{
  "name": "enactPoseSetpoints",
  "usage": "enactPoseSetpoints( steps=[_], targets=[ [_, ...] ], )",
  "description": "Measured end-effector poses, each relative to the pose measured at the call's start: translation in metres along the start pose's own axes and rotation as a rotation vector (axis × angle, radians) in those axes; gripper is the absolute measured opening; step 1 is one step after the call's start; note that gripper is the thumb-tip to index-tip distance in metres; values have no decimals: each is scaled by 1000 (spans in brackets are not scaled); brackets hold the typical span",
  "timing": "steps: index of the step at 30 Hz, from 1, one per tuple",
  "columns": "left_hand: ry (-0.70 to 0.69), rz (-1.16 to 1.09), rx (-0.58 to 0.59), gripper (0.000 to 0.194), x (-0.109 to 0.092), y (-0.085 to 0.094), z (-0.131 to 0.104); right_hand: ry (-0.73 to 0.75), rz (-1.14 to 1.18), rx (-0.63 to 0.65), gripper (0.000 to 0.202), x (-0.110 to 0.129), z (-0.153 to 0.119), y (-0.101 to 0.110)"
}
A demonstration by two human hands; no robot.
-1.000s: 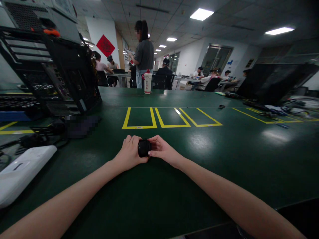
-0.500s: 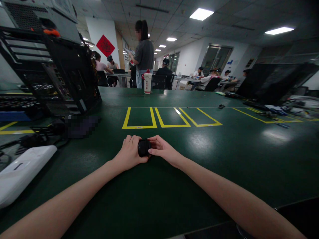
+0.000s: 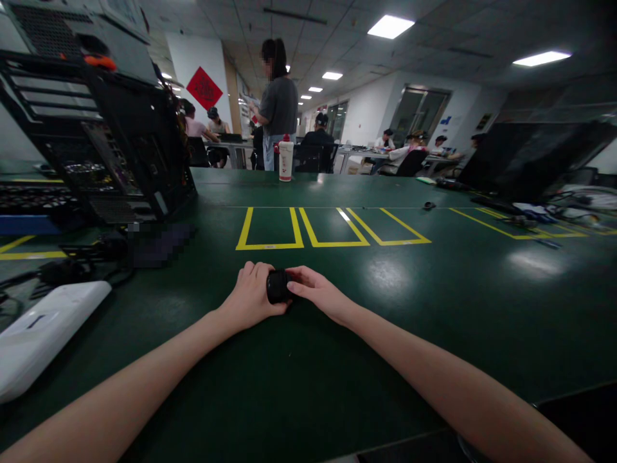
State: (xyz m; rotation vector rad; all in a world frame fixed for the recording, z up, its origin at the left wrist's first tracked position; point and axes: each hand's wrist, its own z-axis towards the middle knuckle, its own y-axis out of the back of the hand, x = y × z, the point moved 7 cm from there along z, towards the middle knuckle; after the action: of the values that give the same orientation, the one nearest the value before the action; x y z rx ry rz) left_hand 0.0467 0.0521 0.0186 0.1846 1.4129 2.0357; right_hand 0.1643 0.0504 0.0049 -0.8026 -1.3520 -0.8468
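Note:
A small black cylindrical object (image 3: 277, 287) is between my two hands, low over the green table (image 3: 289, 373). My left hand (image 3: 250, 292) wraps round its left side, thumb below and fingers above. On the right side, the thumb and fingers of my right hand (image 3: 315, 290) close on the object's right end. Part of the object is hidden by my fingers. Beyond my hands, yellow tape outlines (image 3: 270, 247) mark the table top.
An open black computer case (image 3: 130, 141) stands at the left, with dark cables and a white device (image 3: 53, 328) nearer me. A cup (image 3: 285, 161) stands at the far edge. A black monitor (image 3: 525, 161) is at the right. Several people are beyond the table.
The thumb and fingers of my right hand have shifted slightly on the black object. My left hand and the object stay in nearly the same place.

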Motion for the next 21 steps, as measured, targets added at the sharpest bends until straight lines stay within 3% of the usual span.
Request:
enactPoseSetpoints(
  steps=[4,10,21],
  targets=[
    [4,-17,7,51,0,0,-1,9,29,38,42,4,-2,-2],
    [12,-39,12,51,-1,3,-1,-4,-28,-19,30,2,-3,0],
    [22,-40,18,51,2,2,-1,18,9,10,41,3,-4,-1]
  ],
)
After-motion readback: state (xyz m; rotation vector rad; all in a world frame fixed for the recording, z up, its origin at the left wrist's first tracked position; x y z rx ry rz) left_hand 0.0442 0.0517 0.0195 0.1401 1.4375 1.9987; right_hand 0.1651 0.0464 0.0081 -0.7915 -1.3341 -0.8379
